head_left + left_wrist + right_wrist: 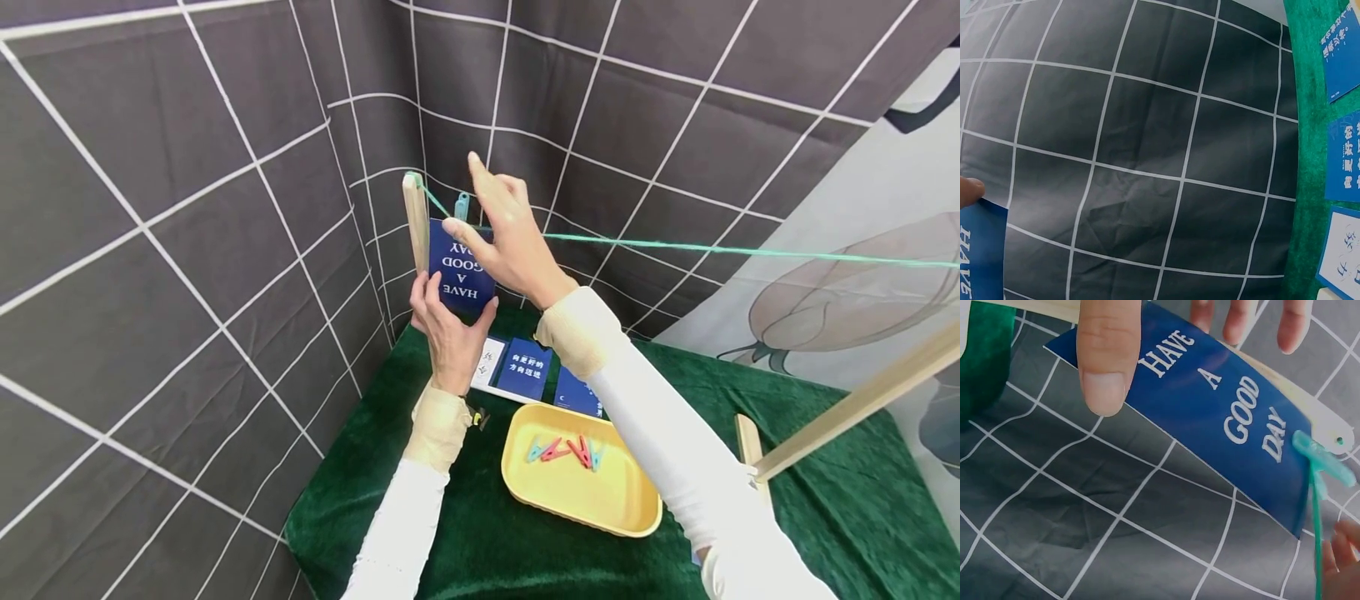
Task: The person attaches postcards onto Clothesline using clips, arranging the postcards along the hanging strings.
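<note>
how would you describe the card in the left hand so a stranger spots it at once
Start at the far left corner of the green cloth, where a pale wooden post rises. Beside that post, near the green string, the left hand holds a blue card. Unlike the blue cards lying on the cloth, this one is raised off it and reads HAVE A GOOD DAY in white capitals.

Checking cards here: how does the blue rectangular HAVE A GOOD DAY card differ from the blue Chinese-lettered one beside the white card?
The GOOD DAY card is raised and bowed; the Chinese-lettered card lies flat. A teal plastic clip touches the first; none shows on the second. Both are blue with white lettering.
</note>
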Demonstrator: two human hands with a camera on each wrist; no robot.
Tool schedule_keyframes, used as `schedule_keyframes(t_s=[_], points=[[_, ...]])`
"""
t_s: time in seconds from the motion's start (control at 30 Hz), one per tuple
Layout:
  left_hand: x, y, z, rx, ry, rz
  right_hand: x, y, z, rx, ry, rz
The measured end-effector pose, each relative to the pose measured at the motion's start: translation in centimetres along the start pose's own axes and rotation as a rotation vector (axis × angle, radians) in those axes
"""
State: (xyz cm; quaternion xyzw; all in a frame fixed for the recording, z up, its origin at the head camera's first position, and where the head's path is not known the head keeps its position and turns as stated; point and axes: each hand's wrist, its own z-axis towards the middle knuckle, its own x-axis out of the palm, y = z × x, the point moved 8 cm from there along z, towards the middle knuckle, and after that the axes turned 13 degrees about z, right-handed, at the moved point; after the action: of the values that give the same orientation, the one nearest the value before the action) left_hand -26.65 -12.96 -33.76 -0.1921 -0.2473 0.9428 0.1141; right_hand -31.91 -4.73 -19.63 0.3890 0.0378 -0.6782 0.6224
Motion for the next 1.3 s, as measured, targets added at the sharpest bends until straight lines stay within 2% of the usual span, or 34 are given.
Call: schedule_keyframes(t_s=[0.07, 0.13, 0.23, 0.3, 0.37, 0.47, 0.6, 0.7, 0.77, 0.87, 0.97, 1.07, 1.2, 1.3], points=[[0.2, 0.1, -0.1, -0.006, 0.009, 0.000, -0.4, 0.3, -0.4, -0.052, -0.045, -0.006], [0.4, 0.3, -0.3, -0.022, 0.016, -0.005, -1.1, 0.9, -1.0, -0.146, -0.111, 0.009], [0.5, 0.6, -0.6, -0.045, 0.018, -0.026, -2.3, 1.9, -2.4, -0.309, -0.256, 0.056], [0.6, 0.8, -0.9, -0.058, 0.014, -0.043, -3.1, 2.4, -3.7, -0.386, -0.345, 0.093], [0.4, 1.0, -1.1, -0.065, 0.011, -0.048, -3.7, 2.7, -4.9, -0.401, -0.392, 0.130], [0.0, 1.4, -1.5, -0.093, 0.016, -0.056, -4.0, 2.6, -6.6, -0.345, -0.357, 0.172], [-0.7, 2.3, -2.9, -0.194, 0.037, -0.067, -3.7, 1.6, -9.4, -0.209, -0.276, 0.208], [-0.9, 3.2, -5.0, -0.286, 0.102, -0.096, -3.2, 0.1, -12.4, -0.039, -0.256, 0.369], [-0.6, 3.4, -6.8, -0.338, 0.194, -0.125, -2.9, -0.9, -14.8, 0.105, -0.264, 0.478], [0.7, 3.5, -10.0, -0.387, 0.394, -0.148, -2.0, -3.0, -19.1, 0.368, -0.280, 0.601], [2.0, 3.5, -13.5, -0.405, 0.606, -0.108, -0.6, -5.5, -24.0, 0.625, -0.302, 0.633], [2.9, 3.6, -16.7, -0.395, 0.779, -0.038, 0.7, -7.8, -28.9, 0.837, -0.343, 0.643], [3.5, 3.6, -19.6, -0.398, 0.941, 0.014, 1.6, -10.2, -34.2, 1.017, -0.380, 0.562], [3.7, 3.5, -20.8, -0.393, 0.998, 0.030, 2.0, -11.3, -36.8, 1.091, -0.373, 0.478]])
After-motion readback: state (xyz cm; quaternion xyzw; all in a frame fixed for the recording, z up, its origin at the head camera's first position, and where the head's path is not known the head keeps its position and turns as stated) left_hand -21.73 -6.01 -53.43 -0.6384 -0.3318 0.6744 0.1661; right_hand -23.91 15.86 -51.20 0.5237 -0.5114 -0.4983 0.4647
